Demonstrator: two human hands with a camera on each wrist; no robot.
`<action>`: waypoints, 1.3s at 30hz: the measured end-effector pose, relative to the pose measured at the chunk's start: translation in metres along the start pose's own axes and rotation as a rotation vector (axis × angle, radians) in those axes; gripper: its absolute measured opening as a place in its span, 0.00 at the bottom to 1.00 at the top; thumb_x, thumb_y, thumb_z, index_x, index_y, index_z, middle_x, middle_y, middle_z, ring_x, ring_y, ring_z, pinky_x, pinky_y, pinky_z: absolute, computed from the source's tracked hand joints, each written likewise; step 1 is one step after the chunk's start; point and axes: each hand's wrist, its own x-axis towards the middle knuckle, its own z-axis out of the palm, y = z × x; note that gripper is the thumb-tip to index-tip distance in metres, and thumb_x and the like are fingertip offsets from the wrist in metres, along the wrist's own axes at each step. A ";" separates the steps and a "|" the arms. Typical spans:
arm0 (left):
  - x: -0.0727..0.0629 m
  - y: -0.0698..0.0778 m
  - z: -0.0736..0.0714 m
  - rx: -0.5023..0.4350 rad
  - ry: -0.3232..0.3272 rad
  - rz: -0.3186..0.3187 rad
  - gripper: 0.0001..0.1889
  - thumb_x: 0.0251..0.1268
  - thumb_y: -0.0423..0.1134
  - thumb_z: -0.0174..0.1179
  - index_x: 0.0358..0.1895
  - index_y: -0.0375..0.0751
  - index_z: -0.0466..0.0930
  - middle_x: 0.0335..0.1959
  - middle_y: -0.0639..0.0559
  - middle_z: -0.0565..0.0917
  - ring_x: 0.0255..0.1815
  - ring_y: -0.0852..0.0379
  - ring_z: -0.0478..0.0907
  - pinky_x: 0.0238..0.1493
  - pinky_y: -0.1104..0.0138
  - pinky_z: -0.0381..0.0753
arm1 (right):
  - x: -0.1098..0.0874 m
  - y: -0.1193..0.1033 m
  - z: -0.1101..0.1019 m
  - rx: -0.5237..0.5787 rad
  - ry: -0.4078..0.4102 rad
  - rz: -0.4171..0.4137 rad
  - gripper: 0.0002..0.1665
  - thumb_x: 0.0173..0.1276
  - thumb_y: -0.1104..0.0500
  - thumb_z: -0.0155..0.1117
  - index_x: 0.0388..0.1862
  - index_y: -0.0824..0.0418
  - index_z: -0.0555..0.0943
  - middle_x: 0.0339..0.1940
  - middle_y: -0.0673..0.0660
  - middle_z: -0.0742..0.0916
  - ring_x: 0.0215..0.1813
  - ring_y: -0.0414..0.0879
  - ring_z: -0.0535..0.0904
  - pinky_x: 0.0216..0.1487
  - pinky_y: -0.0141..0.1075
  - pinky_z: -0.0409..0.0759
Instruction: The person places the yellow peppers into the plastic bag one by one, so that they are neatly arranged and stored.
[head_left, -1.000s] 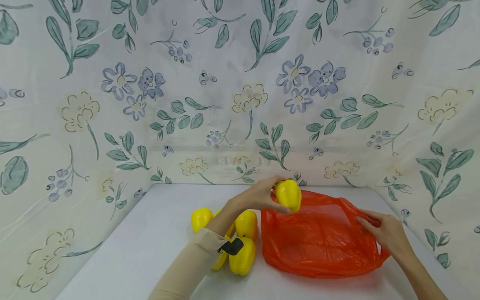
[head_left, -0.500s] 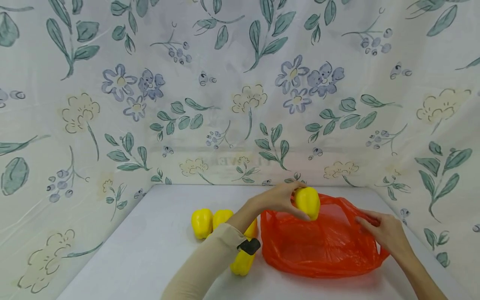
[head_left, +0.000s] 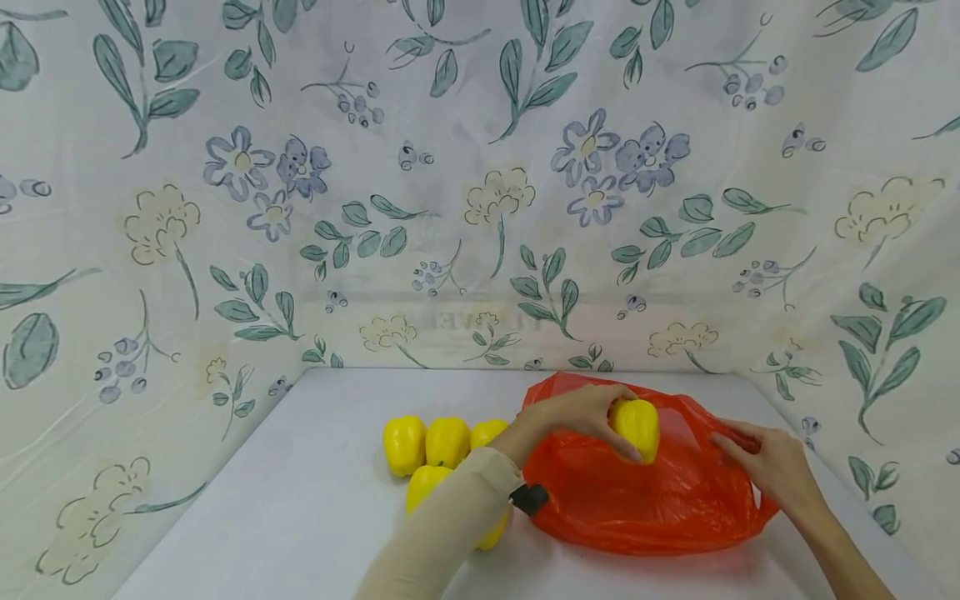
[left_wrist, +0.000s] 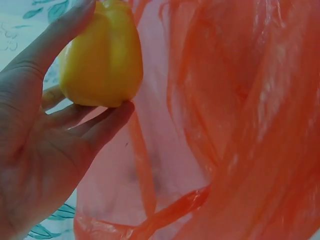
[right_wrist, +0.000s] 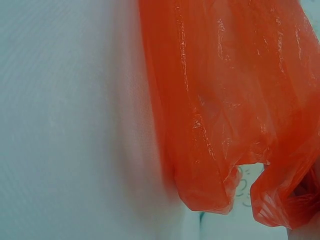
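Observation:
My left hand holds a yellow bell pepper between thumb and fingers, over the mouth of a red plastic bag. In the left wrist view the same bell pepper sits between the thumb and fingertips, with the thin bag film beside it. At the bag's right side my right hand pinches the rim near a handle and keeps the mouth spread. The right wrist view shows the bag's wall and handle, with just a bit of the hand at the lower right edge.
Several yellow bell peppers stand grouped on the white table left of the bag, partly hidden by my left sleeve. A floral-patterned curtain hangs behind the table and at both sides.
My left hand has carried the bell pepper rightward and lower, from the bag's left rim to over its mouth. The right hand has stayed in place at the rim.

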 end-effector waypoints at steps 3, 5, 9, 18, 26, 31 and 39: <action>0.004 0.001 0.005 0.012 -0.006 -0.013 0.38 0.47 0.57 0.75 0.62 0.59 0.67 0.46 0.66 0.75 0.48 0.66 0.72 0.47 0.73 0.77 | 0.000 0.000 0.001 0.001 -0.002 0.007 0.33 0.71 0.46 0.61 0.63 0.70 0.75 0.47 0.70 0.87 0.39 0.54 0.86 0.37 0.40 0.87; 0.007 0.002 0.008 0.032 -0.007 -0.020 0.38 0.47 0.58 0.74 0.62 0.58 0.67 0.46 0.66 0.75 0.47 0.67 0.72 0.47 0.73 0.77 | 0.000 0.000 0.001 -0.002 -0.001 0.011 0.33 0.71 0.46 0.62 0.63 0.70 0.75 0.47 0.71 0.87 0.39 0.54 0.86 0.37 0.40 0.87; 0.012 0.004 0.016 0.031 -0.025 -0.057 0.37 0.47 0.58 0.74 0.61 0.60 0.68 0.47 0.66 0.74 0.48 0.66 0.71 0.46 0.72 0.77 | 0.001 0.000 0.001 0.000 -0.007 0.021 0.34 0.70 0.46 0.62 0.63 0.70 0.75 0.48 0.71 0.87 0.39 0.53 0.86 0.37 0.40 0.87; 0.024 0.009 0.030 0.034 -0.013 -0.131 0.34 0.47 0.56 0.75 0.59 0.61 0.70 0.46 0.66 0.76 0.47 0.66 0.71 0.45 0.70 0.78 | 0.001 0.002 0.002 -0.024 0.017 -0.001 0.33 0.70 0.46 0.63 0.62 0.70 0.76 0.47 0.71 0.87 0.39 0.54 0.86 0.37 0.41 0.87; 0.032 0.008 0.041 -0.032 0.016 -0.216 0.39 0.47 0.56 0.75 0.64 0.64 0.66 0.50 0.65 0.75 0.50 0.64 0.68 0.49 0.66 0.79 | 0.001 0.001 0.003 -0.041 0.004 -0.006 0.33 0.69 0.44 0.64 0.60 0.69 0.78 0.42 0.66 0.89 0.37 0.49 0.85 0.39 0.43 0.87; 0.036 0.009 0.047 -0.030 0.044 -0.251 0.40 0.49 0.58 0.73 0.67 0.67 0.64 0.52 0.64 0.75 0.52 0.62 0.68 0.53 0.63 0.79 | 0.001 0.001 0.002 -0.032 0.005 -0.025 0.33 0.69 0.44 0.63 0.60 0.69 0.78 0.43 0.67 0.89 0.37 0.50 0.85 0.39 0.43 0.87; 0.042 0.010 0.055 -0.038 0.047 -0.257 0.41 0.50 0.56 0.73 0.68 0.66 0.62 0.54 0.64 0.75 0.52 0.62 0.69 0.53 0.63 0.79 | 0.000 0.002 0.004 -0.042 0.017 -0.049 0.31 0.69 0.45 0.63 0.59 0.69 0.79 0.42 0.67 0.89 0.38 0.52 0.86 0.40 0.44 0.87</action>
